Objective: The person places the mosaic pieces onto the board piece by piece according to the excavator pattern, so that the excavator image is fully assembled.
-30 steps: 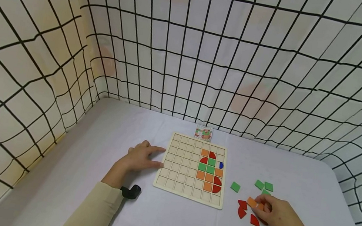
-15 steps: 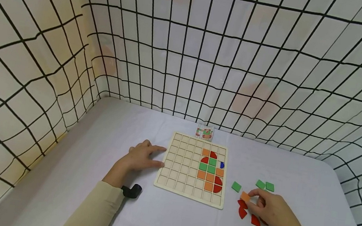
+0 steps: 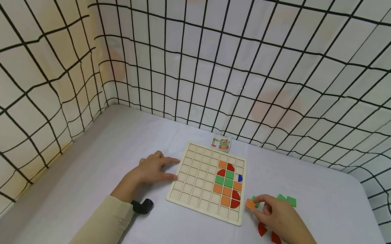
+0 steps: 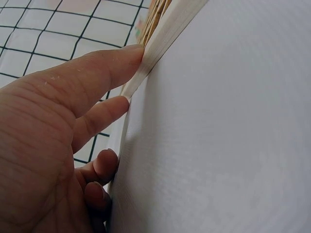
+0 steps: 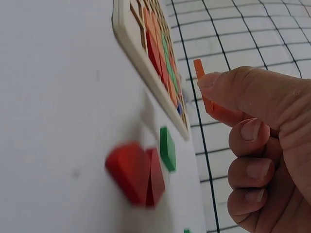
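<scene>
A pale wooden grid board [image 3: 192, 178] lies on the table, with orange, green, red and blue pieces set in cells on its right side. My left hand [image 3: 152, 169] touches the board's left edge with thumb and index fingertip; the left wrist view shows them against the wooden rim [image 4: 160, 41]. Between thumb and index finger, my right hand [image 3: 280, 218] pinches an orange square tile [image 3: 249, 204], just off the board's right edge. In the right wrist view that orange tile [image 5: 203, 87] is held above the table. A green tile [image 3: 253, 199] lies partly hidden behind the right hand.
Red quarter-round pieces [image 3: 276, 238] lie near the right hand, and green square tiles [image 3: 291, 201] lie beyond it. A small patterned card [image 3: 221, 143] stands behind the board. Black wire grid walls [image 3: 202, 66] surround the white table [image 3: 335, 202].
My right hand has picked up the orange tile from among the loose pieces and carried it left toward the board. The left hand has stayed at the board's edge.
</scene>
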`<state>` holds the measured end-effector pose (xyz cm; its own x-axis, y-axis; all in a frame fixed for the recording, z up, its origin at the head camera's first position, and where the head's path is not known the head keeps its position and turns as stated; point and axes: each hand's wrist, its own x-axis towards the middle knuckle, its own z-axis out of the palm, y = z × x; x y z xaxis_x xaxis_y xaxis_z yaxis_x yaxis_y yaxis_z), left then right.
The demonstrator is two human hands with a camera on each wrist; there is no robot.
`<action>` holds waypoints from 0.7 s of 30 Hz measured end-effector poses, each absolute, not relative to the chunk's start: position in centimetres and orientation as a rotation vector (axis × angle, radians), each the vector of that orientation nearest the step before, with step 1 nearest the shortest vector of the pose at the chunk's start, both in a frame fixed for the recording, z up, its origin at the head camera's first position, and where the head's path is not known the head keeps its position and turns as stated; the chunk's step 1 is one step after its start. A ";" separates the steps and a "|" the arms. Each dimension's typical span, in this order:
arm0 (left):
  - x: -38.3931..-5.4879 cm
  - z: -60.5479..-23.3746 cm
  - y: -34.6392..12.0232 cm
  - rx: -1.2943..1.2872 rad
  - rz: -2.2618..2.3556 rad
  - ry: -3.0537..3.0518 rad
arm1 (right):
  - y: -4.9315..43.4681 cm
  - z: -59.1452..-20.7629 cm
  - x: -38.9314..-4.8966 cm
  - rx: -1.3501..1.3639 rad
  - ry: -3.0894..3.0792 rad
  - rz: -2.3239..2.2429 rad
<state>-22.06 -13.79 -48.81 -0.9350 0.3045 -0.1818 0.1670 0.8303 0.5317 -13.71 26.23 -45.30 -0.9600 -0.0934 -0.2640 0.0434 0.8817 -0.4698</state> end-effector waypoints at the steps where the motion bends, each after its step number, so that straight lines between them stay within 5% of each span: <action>1: -22.1 -48.8 -13.8 0.362 0.766 2.752 | 25.9 -45.3 -13.8 -0.052 2.773 -0.707; 21: -22.0 -48.7 -13.8 0.361 0.773 2.752 | 21.4 -46.1 -15.1 -0.346 2.833 -0.695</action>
<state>-22.04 -13.77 -48.73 -0.9353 0.3046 -0.1803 0.1662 0.8277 0.5360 -15.09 21.43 -46.09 -0.9517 -0.2729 -0.1405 -0.1768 0.8617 -0.4756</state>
